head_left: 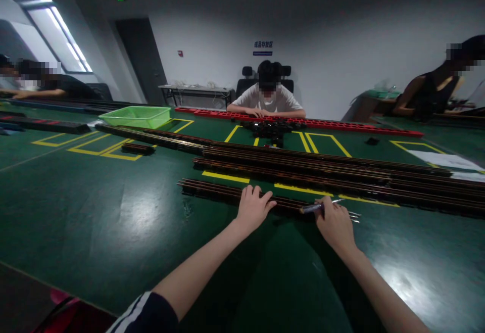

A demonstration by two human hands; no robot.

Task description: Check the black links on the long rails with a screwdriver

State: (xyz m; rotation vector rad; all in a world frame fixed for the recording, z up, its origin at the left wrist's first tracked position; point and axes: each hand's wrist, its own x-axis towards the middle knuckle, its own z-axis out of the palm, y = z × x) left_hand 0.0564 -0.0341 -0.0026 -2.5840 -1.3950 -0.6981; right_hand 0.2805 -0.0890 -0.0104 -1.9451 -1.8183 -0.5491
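Observation:
A short dark strip [212,189] with thin copper-coloured rails along it lies crosswise on the green table before me. My left hand [254,205] is closed over the middle of this strip, fingers on its far side and thumb towards the right. At its right end, my right hand [335,224] is closed around a slim screwdriver-like tool [312,208] with a purplish handle. A thin metal tip shows beyond the fingers. Bare silvery rail ends [355,217] stick out just right of that hand. Whether the right fingers also grip the strip cannot be made out.
Several long dark railed strips [303,171] lie just beyond my hands. A small piece [137,148] and a green basket [136,116] are at left. Black parts [267,130] are heaped before a seated person [267,95], near a long red strip [364,125]. Other people sit left and right.

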